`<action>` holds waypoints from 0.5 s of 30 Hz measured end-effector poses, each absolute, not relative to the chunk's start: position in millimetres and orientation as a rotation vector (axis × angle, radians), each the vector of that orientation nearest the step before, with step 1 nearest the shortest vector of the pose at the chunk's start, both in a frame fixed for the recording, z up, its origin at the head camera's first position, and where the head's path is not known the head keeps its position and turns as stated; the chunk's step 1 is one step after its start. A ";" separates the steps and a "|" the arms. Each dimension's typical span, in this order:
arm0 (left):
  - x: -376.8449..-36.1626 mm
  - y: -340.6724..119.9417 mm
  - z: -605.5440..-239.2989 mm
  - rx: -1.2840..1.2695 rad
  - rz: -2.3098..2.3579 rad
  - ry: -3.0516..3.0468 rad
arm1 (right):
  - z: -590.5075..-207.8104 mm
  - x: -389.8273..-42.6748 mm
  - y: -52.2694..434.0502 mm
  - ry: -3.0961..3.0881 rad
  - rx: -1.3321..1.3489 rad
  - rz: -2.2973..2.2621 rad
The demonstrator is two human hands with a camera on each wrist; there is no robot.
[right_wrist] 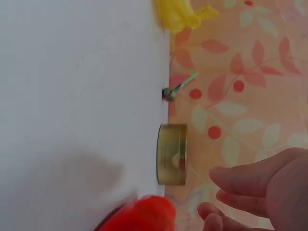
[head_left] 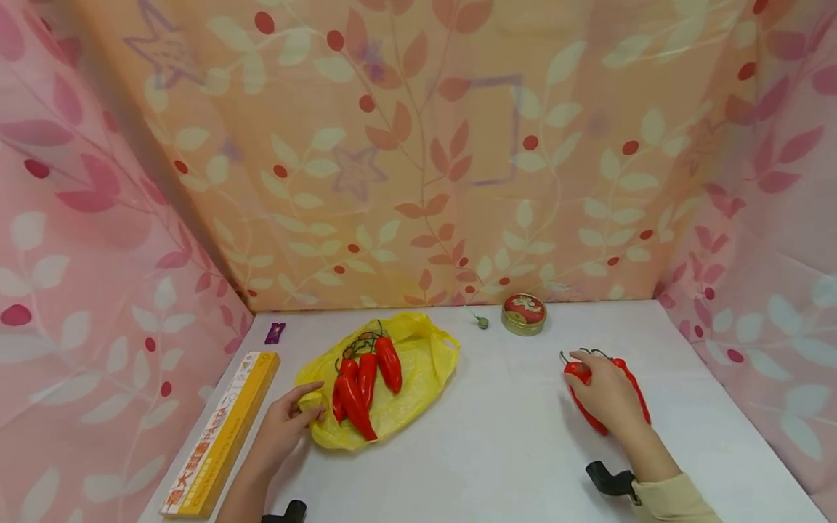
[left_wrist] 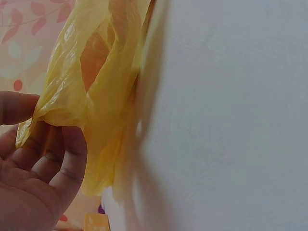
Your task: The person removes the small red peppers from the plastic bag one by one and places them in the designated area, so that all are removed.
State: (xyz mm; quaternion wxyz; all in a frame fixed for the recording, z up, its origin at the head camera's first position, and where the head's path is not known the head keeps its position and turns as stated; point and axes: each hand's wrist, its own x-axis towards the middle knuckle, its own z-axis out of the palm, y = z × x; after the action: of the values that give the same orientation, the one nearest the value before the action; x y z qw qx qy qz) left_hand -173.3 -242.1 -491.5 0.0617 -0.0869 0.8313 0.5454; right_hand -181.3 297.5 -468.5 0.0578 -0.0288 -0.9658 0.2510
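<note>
— Floral cloth (head_left: 425,174) stands on three sides of a white tabletop (head_left: 497,436). Logged. State of the left hand (head_left: 288,415)?

— Grasping. It pinches the nearest edge of a yellow plastic bag (head_left: 418,407), which lies spread out to that hand's right. Left wrist view agrees: thin, creased film caught between thumb and fingers.

— Anything on the bag?

— One cluster of glossy red peppers (head_left: 368,378), resting on the yellow film just right of the left hand. Bodies overlap; dark stems bunch together on the side farther from the wearer.

— Right hand (head_left: 607,392)?

— Not clenched. Fingers loosely bent above a second group of red peppers (head_left: 578,369), directly under that hand. Right wrist view shows nothing between the fingertips, and one pepper, blurred, below them. Number of peppers in this group: cannot tell, as the hand covers part. Thin stems show past the fingertips.

— Remaining items?

— Beyond the right hand, to its left: a round tin (head_left: 524,314) with a red patterned lid, then a small green object (head_left: 482,322) just beside it. Left of the left hand: a pasta box (head_left: 225,436), yellow and white, and, farther off, a small purple packet (head_left: 275,333).
</note>
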 end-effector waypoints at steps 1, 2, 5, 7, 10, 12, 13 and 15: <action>-172.8 -243.0 -491.7 -0.267 1.645 2.516 | -467.1 -182.3 293.3 -2.911 -0.067 0.780; -172.4 -243.8 -491.8 -0.274 1.643 2.517 | -466.0 -183.3 288.9 -2.898 -0.049 0.805; -170.8 -245.3 -490.7 -0.294 1.627 2.521 | -463.9 -186.4 277.2 -2.880 -0.003 0.871; -170.1 -245.0 -489.8 -0.294 1.633 2.522 | -462.5 -188.1 270.2 -2.868 0.022 0.913; -169.9 -243.1 -488.8 -0.281 1.656 2.514 | -460.3 -189.2 260.4 -2.856 0.049 0.990; -170.4 -242.1 -489.6 -0.267 1.671 2.506 | -459.1 -189.7 253.3 -2.841 0.071 1.020; -170.9 -241.8 -490.0 -0.265 1.672 2.503 | -458.8 -190.2 249.3 -2.835 0.081 1.031; -171.5 -242.0 -490.9 -0.271 1.660 2.510 | -458.3 -191.3 240.4 -2.826 0.106 1.056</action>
State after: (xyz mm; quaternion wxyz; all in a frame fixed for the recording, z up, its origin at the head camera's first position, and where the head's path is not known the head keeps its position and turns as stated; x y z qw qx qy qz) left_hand -171.5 -242.0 -490.9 0.0600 -0.0897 0.8292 0.5484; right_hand -191.3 240.4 -458.3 0.0613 0.0350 -0.9344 0.3492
